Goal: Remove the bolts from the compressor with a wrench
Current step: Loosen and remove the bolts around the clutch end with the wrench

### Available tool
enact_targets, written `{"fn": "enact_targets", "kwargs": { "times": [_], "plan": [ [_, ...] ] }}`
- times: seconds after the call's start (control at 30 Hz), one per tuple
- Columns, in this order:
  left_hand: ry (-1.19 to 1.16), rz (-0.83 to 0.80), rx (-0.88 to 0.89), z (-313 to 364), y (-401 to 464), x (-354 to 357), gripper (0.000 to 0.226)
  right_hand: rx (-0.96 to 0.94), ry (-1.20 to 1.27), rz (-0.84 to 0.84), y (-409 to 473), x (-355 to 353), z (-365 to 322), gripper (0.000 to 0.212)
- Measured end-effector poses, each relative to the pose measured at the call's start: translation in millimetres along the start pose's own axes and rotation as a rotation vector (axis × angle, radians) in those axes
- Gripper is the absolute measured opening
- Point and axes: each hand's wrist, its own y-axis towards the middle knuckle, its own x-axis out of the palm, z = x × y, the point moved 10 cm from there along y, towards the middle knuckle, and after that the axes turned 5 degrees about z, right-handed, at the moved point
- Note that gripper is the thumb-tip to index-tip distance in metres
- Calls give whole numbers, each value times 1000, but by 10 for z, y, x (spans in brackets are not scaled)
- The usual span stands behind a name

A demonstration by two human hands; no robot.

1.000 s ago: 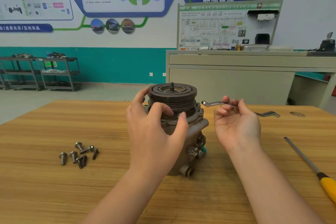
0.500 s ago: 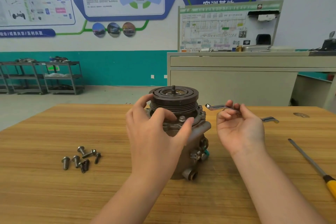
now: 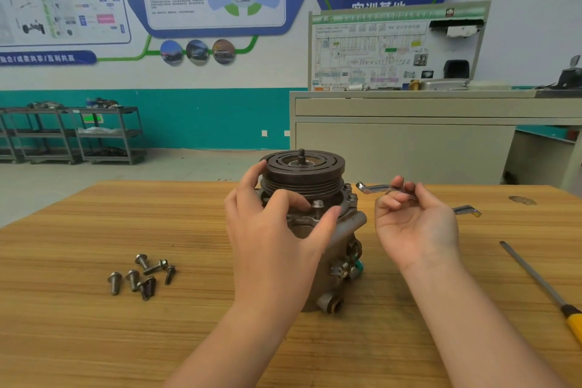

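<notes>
The compressor (image 3: 318, 230) stands upright on the desk (image 3: 94, 340). The left hand (image 3: 274, 246) grips its front, fingers curled beside a raised bolt (image 3: 317, 206). Right of the compressor, the right hand (image 3: 415, 224) pinches the wrench (image 3: 374, 188). Loose bolts (image 3: 141, 277) lie left of the compressor.

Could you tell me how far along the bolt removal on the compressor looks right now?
Partly done. Seven loose bolts lie on the table. In hand: the left hand is at a raised bolt on the compressor, while the right hand holds the wrench. Left: that bolt and at least two more at the flange's right edge.
</notes>
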Motion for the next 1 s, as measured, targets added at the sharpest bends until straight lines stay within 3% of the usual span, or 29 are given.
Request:
{"fn": "enact_targets", "kwargs": {
  "times": [0.13,0.3,0.4,0.47,0.6,0.67,0.8,0.93,1.0],
  "plan": [
    [22,6,21,-4,-2,19,13,0,0,3,-4,-1,-6,27],
    [-193,154,76,162,49,-226,11,-12,-5,2,-15,6,-13,26],
    [-210,248,-46,-58,224,-438,6,-47,-37,-6,-21,30,-44,27],
    [25,129,-273,-557,389,-409,12,-74,-72,-12,-27,44,-55,27],
    [679,-515,-683,-1763,209,-257,21,-91,-121,-16,-27,35,-41,26],
    [837,-652,-778,-2051,52,-305,17,-86,-121,-19,-31,29,-37,25],
    [884,-660,-819,-2195,-34,-324,8,-81,-135,-21,-56,35,-35,25],
    [910,-607,-856,-2195,-45,-425,22,-157,-172,0,-77,40,-95,26],
    [801,-438,-749,-1935,136,-389,44,-220,-224,18,-105,51,-138,25]
  ]
}}
